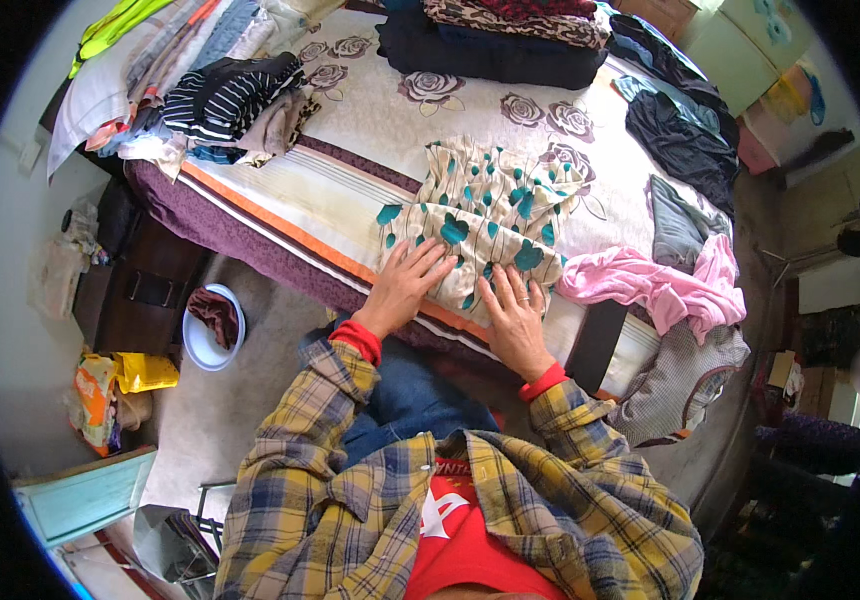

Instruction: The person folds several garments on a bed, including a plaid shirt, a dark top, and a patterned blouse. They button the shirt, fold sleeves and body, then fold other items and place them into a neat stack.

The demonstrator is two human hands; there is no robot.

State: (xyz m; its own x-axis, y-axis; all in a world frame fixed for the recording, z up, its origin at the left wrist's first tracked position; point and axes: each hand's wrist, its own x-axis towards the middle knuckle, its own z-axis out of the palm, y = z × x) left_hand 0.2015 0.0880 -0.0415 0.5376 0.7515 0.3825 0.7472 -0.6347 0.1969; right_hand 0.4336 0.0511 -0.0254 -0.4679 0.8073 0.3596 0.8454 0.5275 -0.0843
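A cream garment (490, 190) with teal leaf shapes and dark stems lies spread near the bed's front edge. My left hand (411, 282) rests on its lower left part, fingers stretched out flat. On its lower right part lies my right hand (515, 312), fingers also extended and slightly apart, with a ring on one of them. Neither hand grips the cloth. To the right of the garment, nearly touching it, is a crumpled pink garment (650, 283). Whether the cream garment is folded over underneath cannot be made out.
The bed (350, 110) has a rose-patterned cover. Folded clothes (495, 50) are stacked at its far side, a clothes pile (235, 100) sits far left, and dark clothes (680, 150) lie right. A white basin (235, 350) with brown cloth stands on the floor at left.
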